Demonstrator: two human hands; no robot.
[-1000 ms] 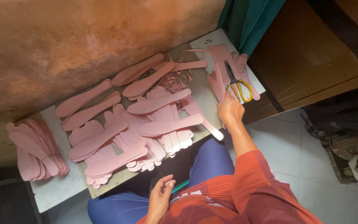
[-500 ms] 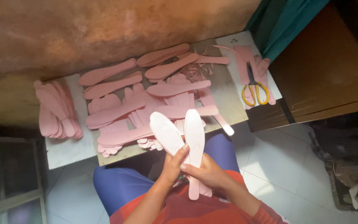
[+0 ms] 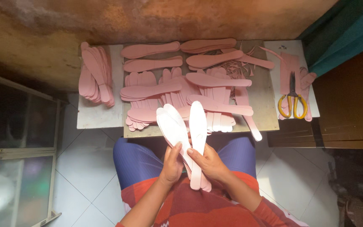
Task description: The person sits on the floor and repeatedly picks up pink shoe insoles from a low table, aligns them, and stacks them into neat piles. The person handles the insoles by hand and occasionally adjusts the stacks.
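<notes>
Setting: white tile floor, table [image 3: 261, 90] beyond the grip.
Grip: left hand [image 3: 171, 164] and right hand [image 3: 209, 162] clamped on insole stack [image 3: 185, 130].
Risk: fanned insoles may slide out below the grip.

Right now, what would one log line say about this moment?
left hand: holds pink insoles | right hand: holds upright insole | yellow-handled scissors: idle on table

Insole cutouts [image 3: 183, 128] held at frame centre showing pale pink, near white in sunlight. Stacked insoles [image 3: 96, 75] at upper left showing dusty pink. Scissors [image 3: 292, 101] at right showing yellow handles, dark blades. Trousers [image 3: 137, 162] showing blue with fine ribbing. Shirt [image 3: 206, 210] showing orange-red. Curtain [image 3: 349, 33] at upper right showing teal. Floor tiles [image 3: 85, 168] showing white.
</notes>
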